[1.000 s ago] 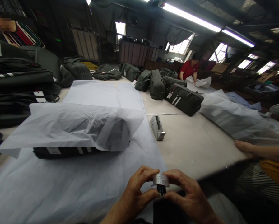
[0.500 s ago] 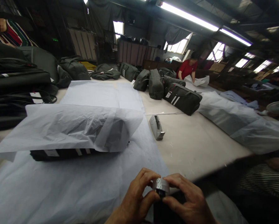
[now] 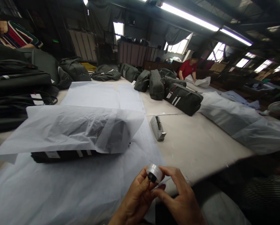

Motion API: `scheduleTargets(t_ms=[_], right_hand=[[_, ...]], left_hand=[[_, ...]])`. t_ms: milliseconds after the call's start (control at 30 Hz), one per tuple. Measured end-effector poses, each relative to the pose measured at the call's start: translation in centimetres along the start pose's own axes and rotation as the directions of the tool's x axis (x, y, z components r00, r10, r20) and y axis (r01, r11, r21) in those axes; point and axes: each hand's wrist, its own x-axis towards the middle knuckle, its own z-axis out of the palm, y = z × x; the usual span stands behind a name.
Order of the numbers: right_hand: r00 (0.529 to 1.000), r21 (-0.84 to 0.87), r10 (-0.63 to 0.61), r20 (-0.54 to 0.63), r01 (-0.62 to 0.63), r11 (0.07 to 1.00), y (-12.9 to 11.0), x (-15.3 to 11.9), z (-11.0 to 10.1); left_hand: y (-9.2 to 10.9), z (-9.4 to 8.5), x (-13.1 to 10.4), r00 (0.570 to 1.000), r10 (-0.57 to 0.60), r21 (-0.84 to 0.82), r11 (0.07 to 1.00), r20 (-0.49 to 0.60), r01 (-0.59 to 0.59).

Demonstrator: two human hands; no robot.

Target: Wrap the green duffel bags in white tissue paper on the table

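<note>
A small clear tape roll [image 3: 155, 172] with a black core is held up over the table's near edge. My left hand [image 3: 138, 198] grips it from the left, the thumb near the black core. The fingertips of my right hand [image 3: 180, 193] touch the roll's right side, with the thumb lower down. Further left, a dark bag with white stripes [image 3: 65, 156] lies under a crumpled sheet of white tissue paper [image 3: 83, 125], on more white paper [image 3: 83, 184]. Beyond my hands, a grey tape dispenser [image 3: 158, 128] stands on the table.
Dark bags [image 3: 156, 84] stand at the table's far side, and more bags [image 3: 18, 78] are piled at left. Translucent sheets [image 3: 243, 122] cover the right side. A person in red [image 3: 188, 68] handles paper; another in stripes [image 3: 20, 34] is at upper left.
The tape roll has moved slightly left and up and is turned to show its side. My left hand now supports it, and my right hand has shifted around it. The striped sleeve at upper left has extended rightward.
</note>
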Motion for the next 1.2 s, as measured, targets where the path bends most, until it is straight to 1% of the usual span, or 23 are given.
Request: scheduleTargets(t_ms=[67, 133, 200, 233, 367, 433, 500, 567, 600, 667, 733, 800, 900, 967, 1033, 1100, 1200], right_hand=[[0.997, -0.031, -0.061, -0.045, 0.059, 0.998, 0.0, 0.2, 0.4], [0.993, -0.015, -0.112, -0.024, 0.111, 0.994, -0.2, 0.4, 0.5], [0.988, 0.017, -0.152, 0.01, 0.152, 0.988, -0.3, 0.6, 0.3], [0.986, 0.032, -0.166, 0.018, 0.165, 0.986, -0.4, 0.6, 0.2], [0.983, 0.072, -0.166, 0.073, 0.161, 0.984, -0.1, 0.8, -0.4], [0.981, 0.089, -0.15, 0.123, 0.14, 0.986, 0.1, 0.9, -0.6], [0.973, 0.101, -0.138, 0.182, 0.121, 0.987, 0.1, 0.9, -0.8], [0.965, 0.113, -0.141, 0.219, 0.118, 0.987, 0.0, 1.0, -0.8], [0.965, 0.116, -0.149, 0.215, 0.126, 0.985, 0.0, 1.0, -0.8], [0.97, 0.11, -0.174, 0.172, 0.157, 0.981, -0.1, 0.9, -0.8], [0.972, 0.085, -0.2, 0.127, 0.19, 0.978, -0.1, 0.7, -0.7], [0.966, 0.063, -0.223, 0.132, 0.217, 0.974, 0.0, 0.5, -0.7], [0.955, 0.051, -0.254, 0.154, 0.249, 0.967, 0.1, 0.3, -0.9], [0.952, 0.035, -0.272, 0.14, 0.269, 0.962, 0.2, 0.1, -1.0], [0.949, -0.007, -0.294, 0.111, 0.296, 0.955, 0.2, -0.1, -1.1], [0.946, -0.061, -0.316, 0.074, 0.32, 0.945, 0.1, -0.3, -1.0], [0.948, -0.1, -0.315, 0.04, 0.317, 0.943, -0.4, -0.8, -0.9]], left_hand=[[-0.6, 0.0, -0.1, 1.0, -0.003, 0.066, 0.998, -0.015, 0.004], [-0.5, -0.2, -0.3, 0.999, 0.031, 0.236, 0.971, -0.031, -0.023], [0.3, -0.6, -0.7, 0.997, 0.073, 0.404, 0.913, -0.017, -0.06], [1.0, -0.9, -0.9, 0.996, 0.091, 0.451, 0.888, 0.01, -0.085], [3.6, -1.2, -1.5, 0.982, 0.106, 0.512, 0.842, 0.155, -0.172], [4.2, -0.9, -1.6, 0.976, 0.143, 0.589, 0.779, 0.164, -0.214], [4.1, -0.6, -1.5, 0.966, 0.21, 0.658, 0.707, 0.153, -0.258], [3.6, -0.4, -1.4, 0.952, 0.268, 0.694, 0.657, 0.15, -0.295], [3.3, -0.4, -1.4, 0.947, 0.282, 0.707, 0.638, 0.154, -0.305], [3.0, -0.4, -1.5, 0.941, 0.299, 0.734, 0.601, 0.161, -0.317], [3.1, -0.5, -1.7, 0.939, 0.289, 0.752, 0.572, 0.189, -0.327], [3.5, -0.4, -1.9, 0.94, 0.262, 0.781, 0.531, 0.217, -0.329], [4.0, -0.4, -1.9, 0.938, 0.244, 0.85, 0.413, 0.244, -0.329], [3.9, -0.5, -1.9, 0.915, 0.265, 0.862, 0.332, 0.304, -0.383], [3.6, -0.4, -1.9, 0.883, 0.288, 0.851, 0.278, 0.37, -0.447], [3.3, -0.2, -2.1, 0.867, 0.31, 0.849, 0.243, 0.39, -0.469], [3.0, 0.5, -2.6, 0.86, 0.328, 0.858, 0.209, 0.391, -0.47]])
